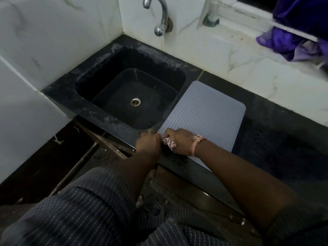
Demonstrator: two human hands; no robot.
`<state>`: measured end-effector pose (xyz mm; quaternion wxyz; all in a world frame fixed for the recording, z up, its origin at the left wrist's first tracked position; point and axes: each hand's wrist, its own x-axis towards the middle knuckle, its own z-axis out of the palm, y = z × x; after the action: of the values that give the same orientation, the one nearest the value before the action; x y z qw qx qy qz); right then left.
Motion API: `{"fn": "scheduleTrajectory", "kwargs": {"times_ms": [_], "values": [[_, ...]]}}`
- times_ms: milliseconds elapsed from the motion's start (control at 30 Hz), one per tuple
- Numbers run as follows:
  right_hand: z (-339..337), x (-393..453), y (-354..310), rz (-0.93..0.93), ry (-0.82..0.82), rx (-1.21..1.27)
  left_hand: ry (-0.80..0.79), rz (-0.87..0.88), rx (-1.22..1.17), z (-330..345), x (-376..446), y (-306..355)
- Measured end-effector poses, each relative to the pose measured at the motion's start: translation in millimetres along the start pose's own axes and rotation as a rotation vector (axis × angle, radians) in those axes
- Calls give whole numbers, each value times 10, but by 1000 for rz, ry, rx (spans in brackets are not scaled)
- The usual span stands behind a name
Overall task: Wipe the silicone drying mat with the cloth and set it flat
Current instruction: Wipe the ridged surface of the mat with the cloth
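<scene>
Right of the sink [113, 71], on the dark counter [276, 132]: mat [204, 110] lying flat, near edge at the counter's lip. At its near-left corner: right hand [179, 142], fingers clenched round the bunched cloth [169, 140], pressing on the mat. Just left: left hand [148, 142], fingers curled, seemingly pinching the mat's corner or the cloth; cannot tell which. Probably mid-wipe or near its end; final flattening likely left.

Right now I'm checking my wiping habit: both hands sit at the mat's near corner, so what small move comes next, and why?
Probably sweep the cloth, bunched in your right hand, away from you across the mat. Your left hand looks to be at that near corner, and the ridged surface beyond lies uncovered.
</scene>
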<state>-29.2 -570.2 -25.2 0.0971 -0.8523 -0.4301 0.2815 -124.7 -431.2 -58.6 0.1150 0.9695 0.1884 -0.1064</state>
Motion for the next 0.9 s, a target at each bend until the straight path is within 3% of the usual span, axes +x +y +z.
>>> {"fn": "scheduleTrajectory", "kwargs": {"times_ms": [233, 333, 467, 533, 667, 800, 900], "values": [[-129, -325, 273, 20, -124, -175, -41, -5, 64, 21, 0, 35], [-228, -416, 344, 89, -170, -100, -41, -18, 85, 5, -60, 106], [-283, -521, 481, 214, 94, 367, 55, 32, 110, 65, -202, 255], [-251, -532, 515, 214, 188, 426, 102, 114, 113, 113, -264, 335], [-99, -452, 419, 125, 240, 337, 104, 180, 43, 190, -320, 526], [47, -433, 306, 38, 40, 61, 58, 176, 52, 250, -406, 565], [47, -512, 353, -13, 4, -40, 50, 195, 92, 275, -457, 560]]}}
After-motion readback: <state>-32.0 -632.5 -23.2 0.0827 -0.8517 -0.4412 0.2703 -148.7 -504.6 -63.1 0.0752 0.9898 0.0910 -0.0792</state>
